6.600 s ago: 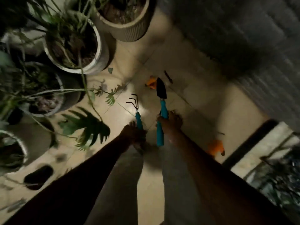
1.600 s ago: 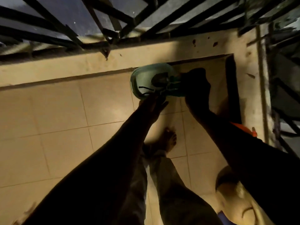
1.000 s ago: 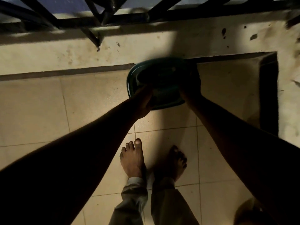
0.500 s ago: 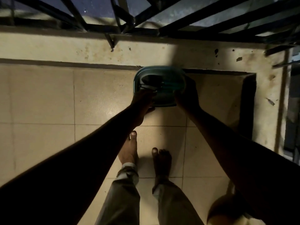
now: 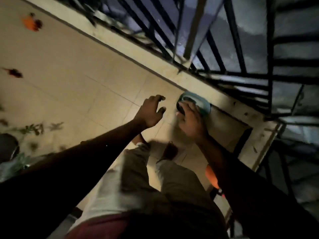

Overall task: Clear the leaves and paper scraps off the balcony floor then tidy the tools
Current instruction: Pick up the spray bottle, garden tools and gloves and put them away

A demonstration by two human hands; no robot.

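Teal plastic, by its look, makes up the tub (image 5: 200, 102), which sits on the balcony floor (image 5: 72, 80) at its far edge, tight against the raised kerb (image 5: 155, 59) under the black railing (image 5: 229, 49) and near the floor's right-hand corner. The person's right hand (image 5: 190, 122) lies over the tub's near rim with its fingers bent onto it; blur hides whether they clamp the rim or only touch it. The left hand (image 5: 150, 112) hangs just beside the tub, apart from it, fingers spread and loosely hooked, holding nothing. What the tub holds cannot be made out beyond a dark shape at the rim. Such a tub is likely light, stiff yet a little springy at the lip, and smooth, so 1 hand on 1 side may let it tip; 2 hands on opposite rims look safer. Orange scraps (image 5: 31, 23) and a dark leaf (image 5: 15, 74) lie well apart toward the floor's left edge, so the clearing looks unfinished.
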